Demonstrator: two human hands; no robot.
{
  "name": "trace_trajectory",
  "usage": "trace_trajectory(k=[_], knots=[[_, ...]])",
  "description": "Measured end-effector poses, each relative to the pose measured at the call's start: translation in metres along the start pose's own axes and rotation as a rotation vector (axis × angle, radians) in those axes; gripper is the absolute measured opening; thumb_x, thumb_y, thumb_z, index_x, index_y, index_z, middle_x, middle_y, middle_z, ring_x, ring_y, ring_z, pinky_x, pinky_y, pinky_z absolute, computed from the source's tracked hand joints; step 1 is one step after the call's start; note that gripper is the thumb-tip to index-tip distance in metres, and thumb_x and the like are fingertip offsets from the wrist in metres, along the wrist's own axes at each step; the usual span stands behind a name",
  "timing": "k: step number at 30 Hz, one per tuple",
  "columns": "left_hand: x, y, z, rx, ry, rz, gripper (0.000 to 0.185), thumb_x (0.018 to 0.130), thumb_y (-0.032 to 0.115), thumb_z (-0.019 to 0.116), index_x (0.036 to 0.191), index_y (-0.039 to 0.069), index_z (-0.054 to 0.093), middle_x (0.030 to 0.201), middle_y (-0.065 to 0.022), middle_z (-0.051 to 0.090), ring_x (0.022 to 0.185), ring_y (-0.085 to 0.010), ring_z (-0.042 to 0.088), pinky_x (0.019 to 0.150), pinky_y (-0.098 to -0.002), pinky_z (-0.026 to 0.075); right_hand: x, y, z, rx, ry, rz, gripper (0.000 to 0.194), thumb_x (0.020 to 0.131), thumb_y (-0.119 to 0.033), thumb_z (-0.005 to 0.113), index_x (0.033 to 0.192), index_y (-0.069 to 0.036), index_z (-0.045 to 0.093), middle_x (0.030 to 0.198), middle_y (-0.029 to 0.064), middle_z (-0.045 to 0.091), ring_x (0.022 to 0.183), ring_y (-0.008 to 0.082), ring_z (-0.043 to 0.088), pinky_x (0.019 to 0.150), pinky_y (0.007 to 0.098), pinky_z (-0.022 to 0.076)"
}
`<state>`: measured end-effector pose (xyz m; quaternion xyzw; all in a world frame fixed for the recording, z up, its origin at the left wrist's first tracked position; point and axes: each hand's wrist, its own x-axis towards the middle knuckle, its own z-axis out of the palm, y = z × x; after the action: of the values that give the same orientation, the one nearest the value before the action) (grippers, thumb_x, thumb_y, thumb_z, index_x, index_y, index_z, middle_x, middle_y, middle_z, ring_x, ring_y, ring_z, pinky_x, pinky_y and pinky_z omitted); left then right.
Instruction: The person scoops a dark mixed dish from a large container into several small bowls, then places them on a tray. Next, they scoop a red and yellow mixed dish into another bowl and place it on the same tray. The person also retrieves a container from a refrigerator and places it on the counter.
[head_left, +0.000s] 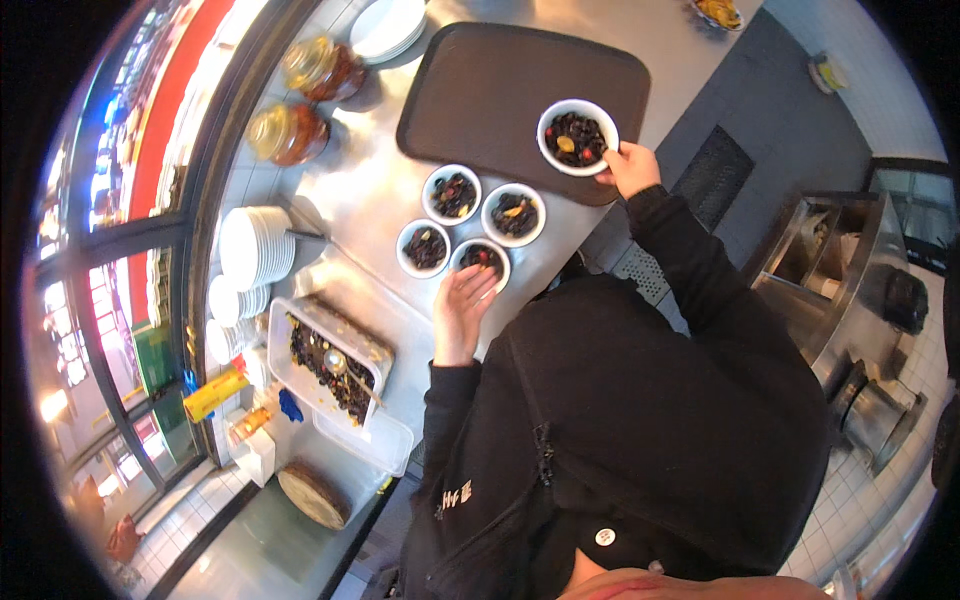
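Note:
My right hand (631, 169) grips the rim of a white bowl (576, 138) of dark food, likely black fungus, with red and yellow bits. That bowl is over the near right part of a dark serving tray (517, 90). My left hand (466, 307) has its fingers extended at the near edge of another filled white bowl (481, 259), partly covering it; whether it touches is unclear. Beside it are more filled bowls: one to the right (514, 215), one behind (451, 195) and one to the left (423, 248), all on the steel counter.
A clear plastic tub (283, 352) of the same dark food holds a ladle (337, 363). Stacked white dishes (255, 247) and glass jars (289, 135) line the window side. White plates (386, 30) stand by the tray's far left corner. A round wooden board (313, 496) lies at lower left.

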<state>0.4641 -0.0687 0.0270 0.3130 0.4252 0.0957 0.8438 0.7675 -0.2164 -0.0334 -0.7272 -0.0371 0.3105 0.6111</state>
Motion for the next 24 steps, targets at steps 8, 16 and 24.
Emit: trace_trajectory(k=[8, 16, 24], knots=[[0.016, 0.022, 0.009, 0.054, 0.009, 0.027, 0.048, 0.095, 0.042, 0.043, 0.108, -0.003, 0.054, 0.110, -0.0229, 0.060, 0.104, -0.0285, 0.058, 0.092, -0.0376, 0.044, 0.141, 0.046, -0.020, 0.284, 0.498, 0.007, 0.019, 0.083, -0.004, 0.055, 0.081, 0.014, 0.062, 0.072, 0.0184, 0.066, 0.055, 0.0236, 0.066, 0.049, 0.0307, 0.0570], [0.030, 0.022, 0.021, 0.304, 0.118, 0.083, 0.035, 0.095, 0.030, 0.046, 0.104, -0.002, 0.057, 0.101, -0.0178, 0.065, 0.095, -0.0235, 0.064, 0.086, -0.0336, 0.049, 0.176, 0.063, -0.025, 0.337, 0.599, 0.032, 0.017, 0.082, -0.002, 0.055, 0.084, 0.013, 0.063, 0.072, 0.0181, 0.066, 0.054, 0.0235, 0.066, 0.048, 0.0304, 0.0563], [0.040, 0.020, 0.021, 0.283, 0.100, 0.044, 0.041, 0.097, 0.035, 0.043, 0.105, -0.003, 0.056, 0.102, -0.0217, 0.064, 0.095, -0.0265, 0.063, 0.085, -0.0363, 0.049, 0.170, 0.064, -0.020, 0.437, 0.614, -0.054, 0.019, 0.087, -0.007, 0.056, 0.095, 0.010, 0.059, 0.075, 0.0165, 0.065, 0.058, 0.0205, 0.066, 0.052, 0.0305, 0.0573]])
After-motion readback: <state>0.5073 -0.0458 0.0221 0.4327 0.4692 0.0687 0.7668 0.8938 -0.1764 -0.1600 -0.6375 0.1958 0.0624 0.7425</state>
